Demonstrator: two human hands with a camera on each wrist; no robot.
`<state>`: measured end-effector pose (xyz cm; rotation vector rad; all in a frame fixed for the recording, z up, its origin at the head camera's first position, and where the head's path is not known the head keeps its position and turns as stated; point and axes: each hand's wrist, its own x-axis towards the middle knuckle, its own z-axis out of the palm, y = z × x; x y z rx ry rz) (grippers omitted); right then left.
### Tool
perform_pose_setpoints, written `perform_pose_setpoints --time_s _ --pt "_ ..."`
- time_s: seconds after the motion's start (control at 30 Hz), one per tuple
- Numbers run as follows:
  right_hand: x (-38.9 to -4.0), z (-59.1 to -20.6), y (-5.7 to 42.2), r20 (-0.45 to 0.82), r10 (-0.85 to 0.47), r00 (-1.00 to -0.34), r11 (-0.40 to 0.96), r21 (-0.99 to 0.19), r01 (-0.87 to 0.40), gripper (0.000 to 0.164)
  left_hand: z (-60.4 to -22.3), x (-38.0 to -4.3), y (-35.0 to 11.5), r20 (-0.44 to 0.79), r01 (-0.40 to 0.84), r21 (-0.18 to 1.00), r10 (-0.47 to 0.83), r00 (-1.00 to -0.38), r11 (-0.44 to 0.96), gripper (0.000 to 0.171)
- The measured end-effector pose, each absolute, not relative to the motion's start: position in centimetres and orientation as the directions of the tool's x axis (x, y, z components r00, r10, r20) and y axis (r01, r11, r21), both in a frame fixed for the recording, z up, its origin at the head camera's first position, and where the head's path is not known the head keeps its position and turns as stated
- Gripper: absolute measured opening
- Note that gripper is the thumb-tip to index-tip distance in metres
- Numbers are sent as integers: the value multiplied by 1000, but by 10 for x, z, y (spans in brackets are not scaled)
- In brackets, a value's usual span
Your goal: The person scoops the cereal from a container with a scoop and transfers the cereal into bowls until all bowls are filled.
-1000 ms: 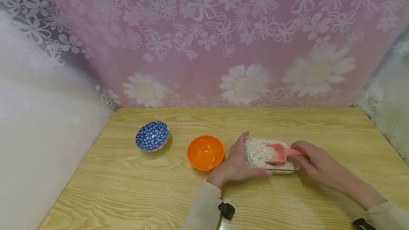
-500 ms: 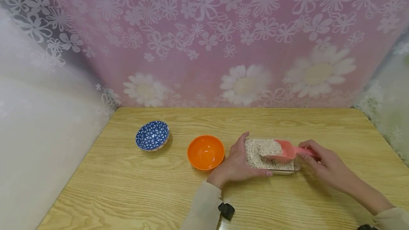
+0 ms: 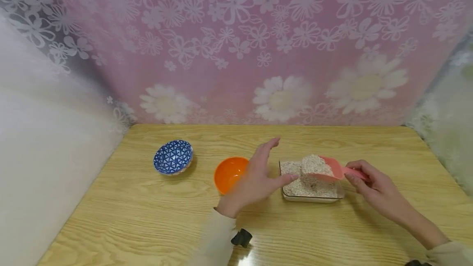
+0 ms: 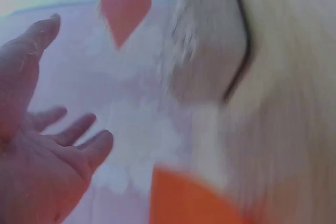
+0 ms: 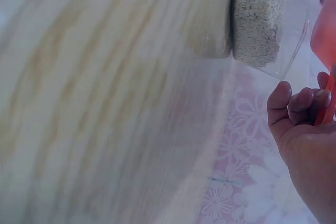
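Note:
My right hand (image 3: 377, 188) grips the handle of a pink scoop (image 3: 334, 168), heaped with pale oat flakes (image 3: 315, 165). The scoop is held above a clear rectangular container (image 3: 312, 198), which holds more oats; the right wrist view shows the container (image 5: 260, 19) beyond the curled fingers. My left hand (image 3: 255, 177) is spread, with nothing in its grasp, between the container and an orange bowl (image 3: 226, 174). It hides the bowl's right part in the head view. In the left wrist view the blurred orange bowl (image 4: 189, 200) shows at the bottom.
A blue-and-white patterned bowl (image 3: 173, 157) sits tilted on the wooden table (image 3: 148, 216), left of the orange bowl. A pink flowered curtain (image 3: 221, 52) hangs behind the table's back edge.
The right hand has lifted the scoop out of the oats with a heaped load. The left hand has let go of the container's left side and moved left, in front of the orange bowl.

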<state>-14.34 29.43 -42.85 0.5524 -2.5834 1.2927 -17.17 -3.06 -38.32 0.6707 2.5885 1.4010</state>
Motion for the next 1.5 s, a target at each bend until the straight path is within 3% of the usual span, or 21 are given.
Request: perform_pose_setpoints --time_s 0.13,0.33,0.43,0.57,0.7,0.87,1.5 --pt "-144 -426 289 359 -225 -906 555 -717 -422 21 -381 -177 -65 169 365 775 388 -906 516 78" --pt "-144 -425 283 394 -234 -889 524 -719 -457 22 -401 -181 -116 142 309 725 304 -942 616 76" --pt "-144 -423 281 401 -233 -886 523 -717 -462 23 -410 -180 -133 77 249 720 282 -956 648 83" --pt "-144 -421 278 399 -230 -888 525 -717 -459 23 -419 -180 -146 -44 171 723 291 -956 669 104" --pt "-144 -417 273 401 -236 -885 516 -720 -464 24 -428 -180 -151 -138 126 759 346 -928 639 120" --pt "-146 -411 265 413 -239 -879 511 -716 -475 24 -436 -183 -144 -142 159 781 419 -897 604 126" --pt "-164 -393 219 359 -396 -845 525 -666 -529 15 -438 -185 -123 -118 155 816 423 -898 557 120"
